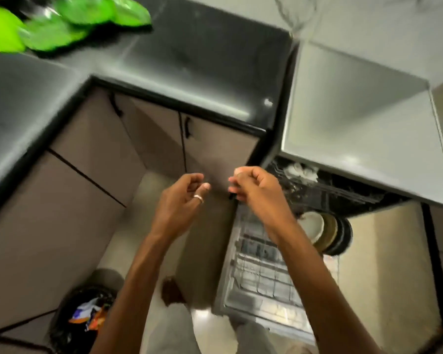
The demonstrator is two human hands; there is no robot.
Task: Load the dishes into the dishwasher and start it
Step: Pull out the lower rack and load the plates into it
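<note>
Item 1. Left hand (pixel 182 198): raised in front of the cabinet doors (pixel 215 149), fingers loosely curled and parted, nothing in its grasp; a ring (pixel 198 198) sat on one finger.

Item 2. Right hand (pixel 253 187): held just beside the left, apart from it, fingers curled in towards the thumb. A small dark shape showed below the fingertips; blur made it impossible to tell whether the hand pinched it.

Item 3. Dishwasher (pixel 330 190): stood open at the right, beyond the countertop's right end. Its lower rack (pixel 261 272) was drawn out beneath the right forearm.

Item 4. Plates (pixel 325 232): several, on edge, at the rack's far right side.

Item 5. Green plates (pixel 62 24): overlapping one another at the far left corner of the black countertop (pixel 189 60), blurred.

Item 6. Bin (pixel 69 325): on the floor at lower left, black liner, coloured wrappers inside.
</note>
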